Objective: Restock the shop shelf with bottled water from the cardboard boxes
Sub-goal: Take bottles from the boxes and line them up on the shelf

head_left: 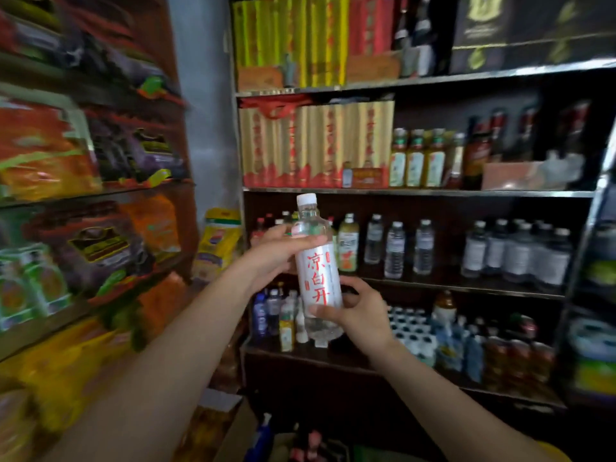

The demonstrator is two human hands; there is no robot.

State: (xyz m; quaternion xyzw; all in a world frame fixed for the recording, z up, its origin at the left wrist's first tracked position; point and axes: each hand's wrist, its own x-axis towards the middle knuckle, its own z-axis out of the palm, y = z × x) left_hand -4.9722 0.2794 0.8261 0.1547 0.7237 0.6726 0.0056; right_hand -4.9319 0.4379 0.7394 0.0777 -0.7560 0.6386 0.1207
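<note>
- water bottle point(318, 261) — clear, white cap, white label with red characters, upright with a slight tilt, held in the air in front of the shelf unit point(416, 193), frame centre
- left hand point(278, 253) grips bottle's upper body from 9 o'clock, thumb across the front, fingers curled behind
- right hand point(358, 311) holds the lower part from 4 o'clock, thumb on label's bottom edge
- clear bottles point(396, 248) stand on the shelf at 3 o'clock of held bottle
- snack bags point(66, 155) fill racks at 9 o'clock, blurred
- cardboard box point(233, 425) at 6 o'clock, low
</note>
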